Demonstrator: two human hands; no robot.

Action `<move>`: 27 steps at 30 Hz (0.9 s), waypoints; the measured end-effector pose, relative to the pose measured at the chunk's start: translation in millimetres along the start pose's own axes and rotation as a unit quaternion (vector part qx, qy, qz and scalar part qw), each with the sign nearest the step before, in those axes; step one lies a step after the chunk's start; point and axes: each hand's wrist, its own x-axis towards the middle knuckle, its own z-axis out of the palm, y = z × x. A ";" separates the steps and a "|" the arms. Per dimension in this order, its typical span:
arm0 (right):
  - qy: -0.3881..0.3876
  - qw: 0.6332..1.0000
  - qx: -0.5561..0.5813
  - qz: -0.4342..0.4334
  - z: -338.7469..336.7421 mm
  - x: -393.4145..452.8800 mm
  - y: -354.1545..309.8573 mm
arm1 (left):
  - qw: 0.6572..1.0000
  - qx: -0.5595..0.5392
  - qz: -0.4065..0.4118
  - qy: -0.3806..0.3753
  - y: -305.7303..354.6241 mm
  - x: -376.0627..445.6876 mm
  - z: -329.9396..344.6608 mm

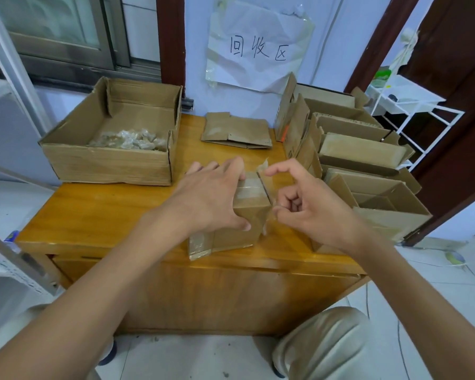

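Small box [244,215]: held down on wooden table [99,215] by left hand [206,198], fingers wrapped over it.
Tape strip [266,215]: pinched by right hand [310,204].

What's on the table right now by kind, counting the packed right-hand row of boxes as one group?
small taped box, gripped by the left hand while the right hand pinches its tape strip: 1
large open box holding tape scraps: 1
flattened cardboard pile: 1
row of open boxes, overlapping too much to count singly: 1
Total: 4
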 end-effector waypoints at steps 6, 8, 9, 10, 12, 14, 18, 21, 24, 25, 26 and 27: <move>0.097 0.985 -0.080 0.121 19.6 -1.0 1.5 | 1.000 0.001 -0.003 0.001 -0.1 -0.2 0.1; 0.141 0.973 -0.126 0.129 33.6 -2.9 3.4 | 1.000 0.000 0.000 0.002 -0.6 -0.7 1.3; 0.150 0.976 -0.116 0.111 37.1 -3.5 6.2 | 1.000 0.001 0.001 0.002 -1.0 -0.8 1.9; 0.147 0.982 -0.081 0.084 38.2 -4.3 8.7 | 1.000 0.001 0.001 0.002 -1.5 -0.9 2.0; 0.125 0.991 0.019 0.041 36.3 -5.5 13.5 | 1.000 0.000 0.001 -0.001 -2.4 -1.7 1.5; 0.099 0.986 0.126 0.043 32.9 -8.1 16.3 | 1.000 -0.006 0.004 -0.006 -2.7 -2.8 0.7; 0.075 0.955 0.278 0.078 40.6 -16.0 16.6 | 1.000 -0.020 0.013 -0.005 -6.5 -9.2 0.0; 0.075 0.933 0.343 0.082 52.4 -15.6 17.2 | 0.999 -0.042 0.016 0.007 -9.5 -18.4 -3.4; 0.084 0.949 0.296 0.066 54.5 -7.9 9.4 | 0.999 -0.042 0.014 0.026 -6.0 -28.5 -4.8; 0.093 0.961 0.255 0.060 53.6 -4.2 3.1 | 0.999 -0.028 0.013 0.038 -5.4 -31.7 -4.5; 0.108 0.971 0.204 0.060 52.7 -0.2 -3.6 | 0.998 -0.013 0.014 0.051 -4.2 -34.8 -4.7; 0.132 0.978 0.147 0.067 52.2 4.6 -8.3 | 0.998 0.001 0.017 0.063 -3.0 -38.5 -4.7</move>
